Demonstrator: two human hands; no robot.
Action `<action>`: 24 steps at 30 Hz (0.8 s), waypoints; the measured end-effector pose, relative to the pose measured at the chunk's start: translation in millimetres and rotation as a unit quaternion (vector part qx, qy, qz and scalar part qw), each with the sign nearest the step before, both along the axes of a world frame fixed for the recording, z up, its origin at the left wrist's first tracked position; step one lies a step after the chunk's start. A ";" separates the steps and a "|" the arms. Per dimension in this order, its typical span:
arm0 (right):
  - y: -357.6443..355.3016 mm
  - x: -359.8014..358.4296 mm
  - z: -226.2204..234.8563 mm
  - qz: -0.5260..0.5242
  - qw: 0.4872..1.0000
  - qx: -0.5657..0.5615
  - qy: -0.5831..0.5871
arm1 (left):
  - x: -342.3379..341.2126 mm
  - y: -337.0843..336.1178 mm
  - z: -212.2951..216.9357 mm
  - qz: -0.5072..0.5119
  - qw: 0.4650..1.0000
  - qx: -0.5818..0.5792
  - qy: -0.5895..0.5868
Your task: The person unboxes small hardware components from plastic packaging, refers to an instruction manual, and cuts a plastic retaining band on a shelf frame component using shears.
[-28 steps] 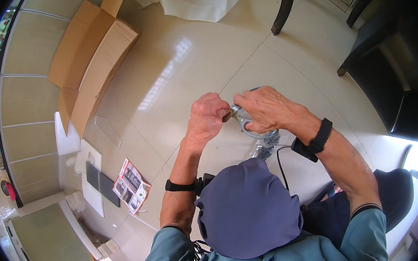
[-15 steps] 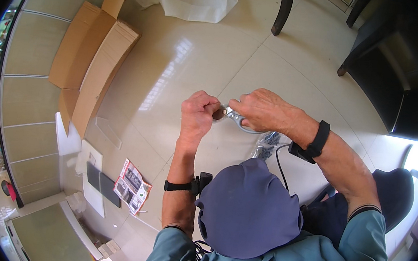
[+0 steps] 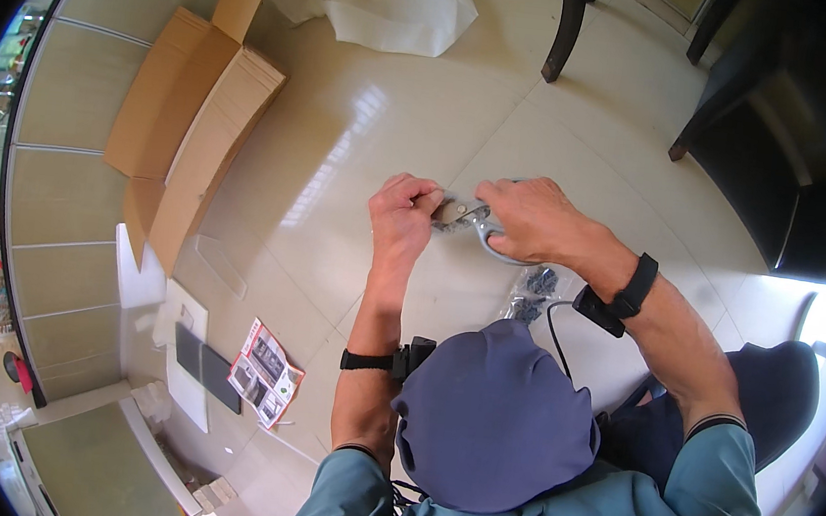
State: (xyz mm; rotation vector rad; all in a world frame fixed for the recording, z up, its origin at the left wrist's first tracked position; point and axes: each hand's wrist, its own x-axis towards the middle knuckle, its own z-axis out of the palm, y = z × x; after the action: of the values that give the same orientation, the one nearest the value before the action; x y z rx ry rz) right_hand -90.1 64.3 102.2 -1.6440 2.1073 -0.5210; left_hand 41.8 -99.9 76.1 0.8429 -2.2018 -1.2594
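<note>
Carton left of scissors, leaflet on floor, furniture right

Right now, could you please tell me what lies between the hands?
In the head view: grey-handled scissors in the right hand, and a small item, unclear in kind, at the left hand.

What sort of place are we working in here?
Probably a room in a home: there's a glossy tiled floor, a dark furniture leg and an opened cardboard box.

Hands farther apart — more of the scissors visible between.
</note>
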 end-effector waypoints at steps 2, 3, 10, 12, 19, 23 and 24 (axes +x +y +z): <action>6.4 -6.8 -2.6 -0.035 0.999 -0.008 -0.024 | -13.2 -1.8 6.3 -0.059 0.990 -0.130 0.002; 9.6 -10.7 -3.0 -0.057 0.997 -0.047 -0.015 | -21.5 -3.1 9.6 -0.061 0.989 -0.131 0.005; 17.7 -23.6 11.5 -0.179 0.965 -0.028 0.188 | -65.7 -15.0 8.9 -0.055 0.971 -0.215 0.085; 33.1 -35.5 -3.7 -0.211 0.957 -0.044 0.195 | -63.7 -24.5 5.3 -0.022 0.975 -0.205 0.081; 64.1 -31.9 -51.5 -0.302 0.798 -0.023 -0.521 | 4.2 -12.4 -26.7 -0.013 0.992 -0.069 -0.101; 65.1 -6.6 -53.2 -0.236 0.723 0.080 -0.644 | 53.4 -1.5 -53.4 0.084 0.948 0.259 -0.162; 68.9 -5.1 -50.3 -0.233 0.710 0.122 -0.653 | 63.6 -1.9 -60.9 0.108 0.929 0.334 -0.117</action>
State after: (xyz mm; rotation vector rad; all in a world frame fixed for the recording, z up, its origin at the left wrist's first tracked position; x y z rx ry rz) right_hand -95.3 133.2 51.9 -0.2144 1.2680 -1.0703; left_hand 105.3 -101.8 15.2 1.5136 -1.7602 -1.9046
